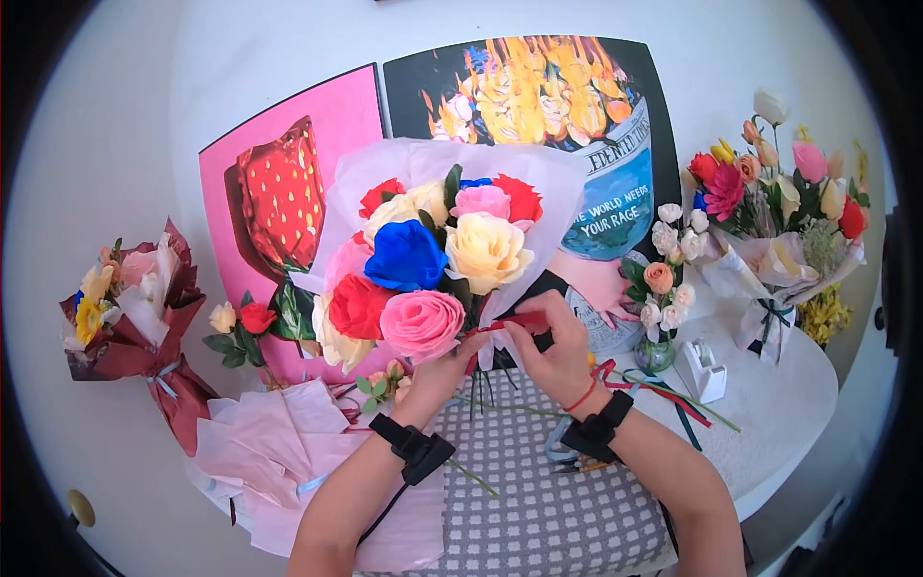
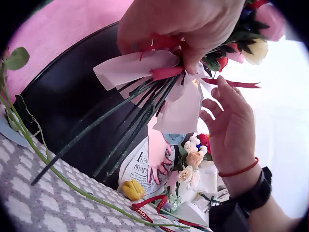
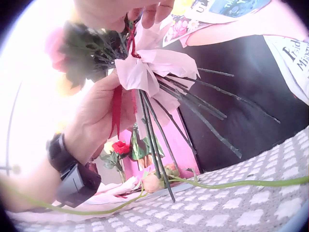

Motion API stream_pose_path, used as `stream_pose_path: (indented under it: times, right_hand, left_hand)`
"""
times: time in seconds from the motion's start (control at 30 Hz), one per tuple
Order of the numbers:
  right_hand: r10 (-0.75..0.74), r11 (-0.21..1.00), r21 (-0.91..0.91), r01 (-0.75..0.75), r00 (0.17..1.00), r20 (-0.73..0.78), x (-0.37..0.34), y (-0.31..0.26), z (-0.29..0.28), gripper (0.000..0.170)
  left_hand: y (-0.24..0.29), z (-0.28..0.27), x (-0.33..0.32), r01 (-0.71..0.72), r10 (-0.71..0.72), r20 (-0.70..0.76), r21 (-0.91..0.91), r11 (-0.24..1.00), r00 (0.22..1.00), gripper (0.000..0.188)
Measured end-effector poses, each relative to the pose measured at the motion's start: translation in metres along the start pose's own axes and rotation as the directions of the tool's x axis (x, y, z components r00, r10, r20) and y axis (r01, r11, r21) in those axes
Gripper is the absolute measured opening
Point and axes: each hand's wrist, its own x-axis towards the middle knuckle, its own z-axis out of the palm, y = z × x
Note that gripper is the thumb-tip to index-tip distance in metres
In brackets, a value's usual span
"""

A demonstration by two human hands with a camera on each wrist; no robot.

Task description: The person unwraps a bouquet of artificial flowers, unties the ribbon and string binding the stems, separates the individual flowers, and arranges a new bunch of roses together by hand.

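A bouquet of red, pink, cream and blue flowers (image 1: 406, 256) in pale wrapping paper (image 1: 567, 183) is held upright above the table. My left hand (image 1: 435, 383) grips it round its neck, where the paper gathers. A red ribbon (image 2: 166, 73) circles that neck, and bare green stems (image 2: 147, 104) fan out below. With thumb and index finger, my right hand (image 1: 560, 354) pinches the ribbon just right of the neck. In the right wrist view, red ribbon (image 3: 116, 111) also hangs down beside my left hand (image 3: 99, 113).
On the table lie pink paper (image 1: 279, 442) at the left, loose ribbons (image 1: 663, 389) and a white tape dispenser (image 1: 704, 371) at the right. A wrapped bouquet (image 1: 144, 337) stands left, another (image 1: 779, 250) right, beside a small glass vase (image 1: 655, 355). Pictures lean behind.
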Motion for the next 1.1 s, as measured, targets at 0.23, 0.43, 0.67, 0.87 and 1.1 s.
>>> stream_pose_path:
  times: [0.23, 0.43, 0.67, 0.87, 1.1]
  right_hand:
    - [-0.310, 0.941, -0.128, 0.313, 0.950, 0.043, 0.010, -0.001, -0.007, 0.024]
    - [-0.361, 0.910, -0.110, 0.399, 0.896, 0.258, 0.018, 0.000, -0.016, 0.028]
    - [0.195, 0.788, 0.539, -0.299, 0.950, 0.242, 0.026, 0.004, -0.027, 0.064]
    - [0.395, 0.494, 0.708, -0.505, 0.855, 0.335, 0.046, 0.000, -0.048, 0.054]
    - [0.547, 0.715, 0.223, -0.663, 0.729, 0.412, 0.046, -0.010, -0.044, 0.032]
  left_hand:
    - [0.002, -0.003, -0.001, -0.038, 0.036, 0.016, 0.182, 0.983, 0.999, 0.032]
    - [0.003, -0.012, 0.002, -0.328, 0.333, 0.002, 0.169, 0.929, 0.943, 0.026]
    - [0.010, -0.011, -0.003, -0.393, 0.407, 0.005, 0.268, 0.879, 0.913, 0.026]
    - [0.021, -0.012, -0.007, -0.173, 0.196, -0.054, 0.281, 0.944, 0.979, 0.034]
    - [0.016, -0.013, -0.006, -0.111, 0.100, 0.068, 0.183, 0.977, 0.993, 0.029]
